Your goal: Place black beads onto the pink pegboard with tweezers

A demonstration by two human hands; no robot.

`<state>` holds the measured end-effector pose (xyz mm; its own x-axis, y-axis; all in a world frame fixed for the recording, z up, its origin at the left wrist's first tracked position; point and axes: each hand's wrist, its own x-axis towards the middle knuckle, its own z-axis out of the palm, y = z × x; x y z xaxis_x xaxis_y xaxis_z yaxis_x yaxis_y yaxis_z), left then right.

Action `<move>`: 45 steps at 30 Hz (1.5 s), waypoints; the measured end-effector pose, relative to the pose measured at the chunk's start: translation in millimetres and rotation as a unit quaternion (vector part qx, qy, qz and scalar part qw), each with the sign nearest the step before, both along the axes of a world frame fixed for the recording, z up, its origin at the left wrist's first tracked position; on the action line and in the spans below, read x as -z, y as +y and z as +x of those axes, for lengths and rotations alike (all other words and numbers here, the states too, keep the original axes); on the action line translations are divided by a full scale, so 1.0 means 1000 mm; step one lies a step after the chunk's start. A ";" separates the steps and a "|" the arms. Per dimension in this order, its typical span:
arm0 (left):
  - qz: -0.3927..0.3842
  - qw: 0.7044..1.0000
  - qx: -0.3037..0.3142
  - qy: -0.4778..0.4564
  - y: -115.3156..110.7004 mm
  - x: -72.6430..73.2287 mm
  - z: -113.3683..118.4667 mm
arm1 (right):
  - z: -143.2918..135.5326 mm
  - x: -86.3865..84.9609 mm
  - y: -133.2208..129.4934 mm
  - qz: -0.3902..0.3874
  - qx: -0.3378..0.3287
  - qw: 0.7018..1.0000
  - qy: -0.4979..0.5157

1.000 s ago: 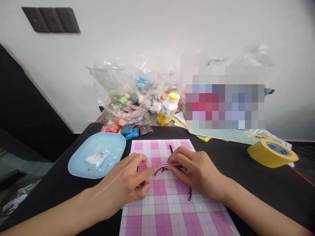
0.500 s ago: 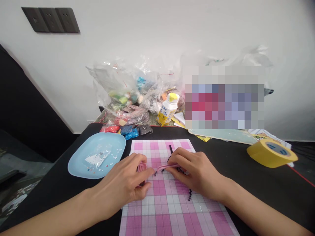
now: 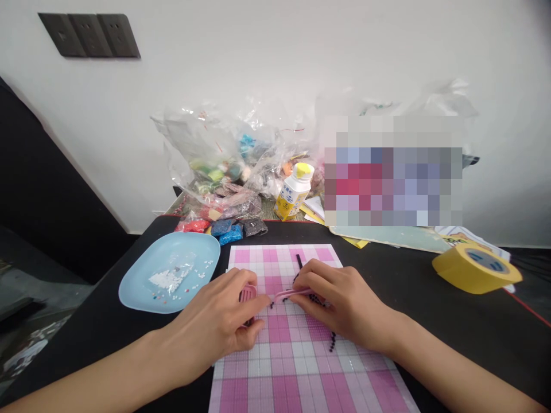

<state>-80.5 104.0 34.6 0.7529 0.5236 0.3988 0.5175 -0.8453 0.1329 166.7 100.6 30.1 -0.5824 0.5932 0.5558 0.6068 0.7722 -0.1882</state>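
My left hand (image 3: 228, 310) is wrapped round a small pink slotted tray (image 3: 248, 293) with dark bits in it, resting over the left edge of a pink-and-white checked board (image 3: 301, 378). Pink tweezers (image 3: 284, 295) are pinched in my right hand (image 3: 340, 298), their tips pointing left toward the tray. Small black beads (image 3: 332, 342) lie on the board in short lines, partly hidden beneath my right hand. A few loose black beads (image 3: 272, 305) sit between the two hands, close to the tweezer tips.
Left of the board stands a light blue plate (image 3: 133, 287) with white beads and a clear bag. Behind are small packets of coloured beads (image 3: 231, 234), a white-and-yellow bottle (image 3: 294, 192) and clear plastic bags (image 3: 185, 137). A yellow tape roll (image 3: 465, 272) lies at the right.
The tweezers in my right hand have shifted very slightly, their tips a little further left. My left hand and the tray stay in place.
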 end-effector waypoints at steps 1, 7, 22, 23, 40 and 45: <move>-0.001 1.000 0.001 0.003 0.000 -0.002 0.000 | 0.000 0.000 0.000 0.000 0.000 1.000 -0.001; -0.007 1.000 0.009 0.003 0.000 -0.006 0.001 | 0.000 0.000 0.000 -0.003 0.000 1.000 0.002; -0.012 1.000 0.008 0.000 0.000 -0.001 0.000 | -0.001 0.000 -0.001 0.008 -0.002 1.000 0.004; -0.012 1.000 0.006 -0.003 0.000 -0.001 0.000 | -0.001 0.000 -0.001 0.008 -0.003 1.000 0.005; -0.022 0.999 0.021 -0.011 0.000 -0.006 0.001 | 0.000 0.000 -0.001 -0.002 -0.032 0.999 0.009; -0.020 0.999 0.023 -0.022 0.001 -0.006 0.002 | -0.001 0.001 -0.001 -0.004 -0.035 0.999 0.010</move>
<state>-79.0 105.0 40.1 0.7582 0.5058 0.4114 0.4714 -0.8612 0.1900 166.0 99.8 29.1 -0.6117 0.5558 0.5630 0.5467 0.8114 -0.2069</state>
